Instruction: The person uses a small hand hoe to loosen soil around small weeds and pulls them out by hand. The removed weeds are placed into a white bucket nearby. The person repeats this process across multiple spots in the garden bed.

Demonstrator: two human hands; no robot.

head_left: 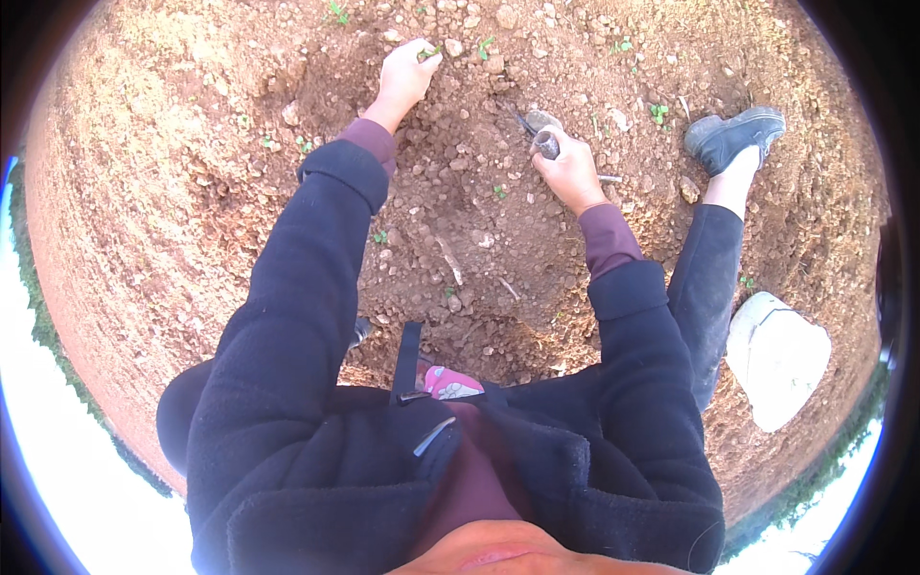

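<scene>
My left hand [408, 74] is low over the loose brown soil [460, 208] at the top of the view, its thumb and fingers pinched on a small green plant [429, 52]. To the right, my right hand [570, 162] grips the rounded handle [546, 145] of a hand tool. A thin dark part of the tool shows beyond the fist, beside a grey stone or tool part [543, 120]; which one I cannot tell. A green seedling [484, 48] grows just right of my left hand.
My dark shoe [733, 136] rests on the soil at the right. Behind that leg lies a white bag or container [780, 359]. Other seedlings [658, 113], clods, stones and a dry stick [450, 260] dot the ground. Part of another shoe [361, 331] shows by my left arm.
</scene>
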